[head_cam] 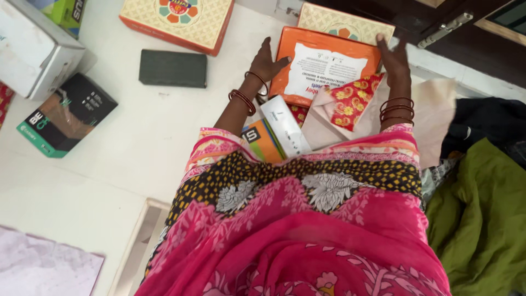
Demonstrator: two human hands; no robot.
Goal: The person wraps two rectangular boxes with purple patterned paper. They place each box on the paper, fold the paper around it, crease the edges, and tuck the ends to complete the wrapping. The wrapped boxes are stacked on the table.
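Nearest cam: pink floral garment point(307, 241) fills lower frame, olive-green cloth point(482, 219) to its right. Above it, a narrow white box point(285, 127) and an orange-striped box point(262, 141) lie tucked between the forearms. Orange box w/ white label point(323, 68) lies flat on white surface point(120, 142), touching a patterned box point(345, 23) beyond it. Left hand point(267, 61) pressed to its left edge, fingers spread, thumb on top. Right hand point(393, 59) at its right edge, fingers extended along side. Red floral packet point(353, 100) overlaps box's near corner. Dark green block point(173, 68) well apart, left.
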